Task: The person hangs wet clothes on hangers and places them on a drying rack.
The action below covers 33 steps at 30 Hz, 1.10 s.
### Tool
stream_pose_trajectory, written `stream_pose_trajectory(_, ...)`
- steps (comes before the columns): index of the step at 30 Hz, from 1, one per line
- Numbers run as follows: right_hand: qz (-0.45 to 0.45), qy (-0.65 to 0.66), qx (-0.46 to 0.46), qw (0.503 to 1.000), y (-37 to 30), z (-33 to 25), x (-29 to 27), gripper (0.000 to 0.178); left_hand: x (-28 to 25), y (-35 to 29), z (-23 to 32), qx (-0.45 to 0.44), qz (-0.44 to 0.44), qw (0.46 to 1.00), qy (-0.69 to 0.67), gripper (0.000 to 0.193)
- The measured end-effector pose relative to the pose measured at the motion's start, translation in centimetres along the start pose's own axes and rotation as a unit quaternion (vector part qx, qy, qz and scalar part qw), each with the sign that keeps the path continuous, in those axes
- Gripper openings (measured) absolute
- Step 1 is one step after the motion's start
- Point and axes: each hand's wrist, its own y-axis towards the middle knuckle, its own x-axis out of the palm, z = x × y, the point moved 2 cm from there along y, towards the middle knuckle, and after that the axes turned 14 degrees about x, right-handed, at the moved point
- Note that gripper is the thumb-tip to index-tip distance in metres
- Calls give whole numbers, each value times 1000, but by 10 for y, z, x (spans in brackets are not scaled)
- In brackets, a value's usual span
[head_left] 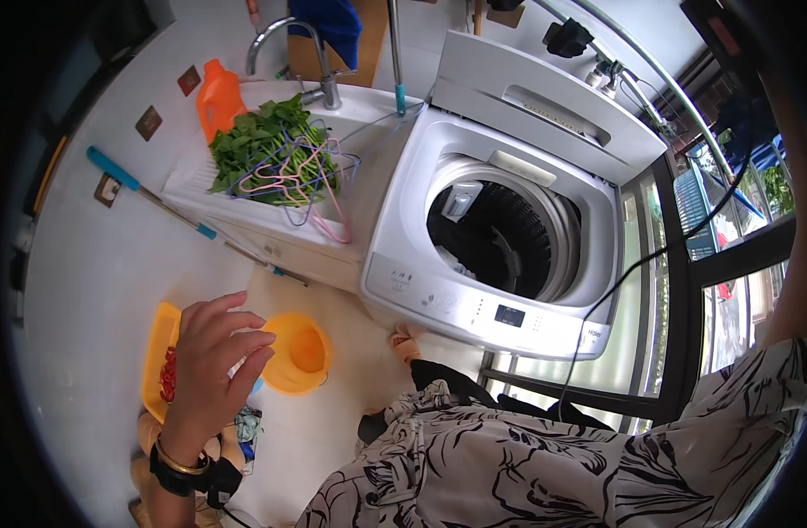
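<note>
My left hand (220,356) is raised at the lower left, with a gold bangle and a black strap at the wrist. Its fingers are loosely bent and apart from the thumb, and I see nothing held in them. Beyond it stands a yellow bucket (320,374), and a yellow basin (154,374) holding red pieces is partly hidden behind the hand. My right arm (799,220) reaches up along the right edge; its hand is out of view. A white top-loading washing machine (421,282) stands with its lid (544,106) raised, and a little pale laundry shows in the dark drum (500,233).
Left of the washer, a white sink (368,132) holds leafy greens (258,145) with pink and purple hangers (302,172) on top. An orange jug (219,97) stands beside the faucet (329,88). A blue-handled pole (157,198) leans there. A black cable (659,251) crosses before the window.
</note>
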Motion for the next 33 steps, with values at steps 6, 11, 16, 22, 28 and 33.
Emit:
stream_pose_trajectory(6,-293,-61,-58,952,87,-2,193,33,64,101,-60,42,-36,990,-132,10)
stream_pose_trajectory(11,-557,-25,-175,811,66,2,487,42,126,131,-84,-4,-105,970,-220,12)
stream_pose_trajectory(16,-536,133,104,827,-2,88,742,36,198,151,-74,-42,-166,937,-306,14)
stream_pose_trajectory(22,-196,365,351,840,-58,64,893,44,234,137,-72,-16,-164,974,-154,20)
stream_pose_trajectory(28,-291,324,326,839,3,-31,855,98,241,115,-70,0,-136,986,-92,19)
stream_pose_trajectory(33,-334,272,337,837,-3,-35,894,65,248,122,-66,-3,-120,988,-98,25)
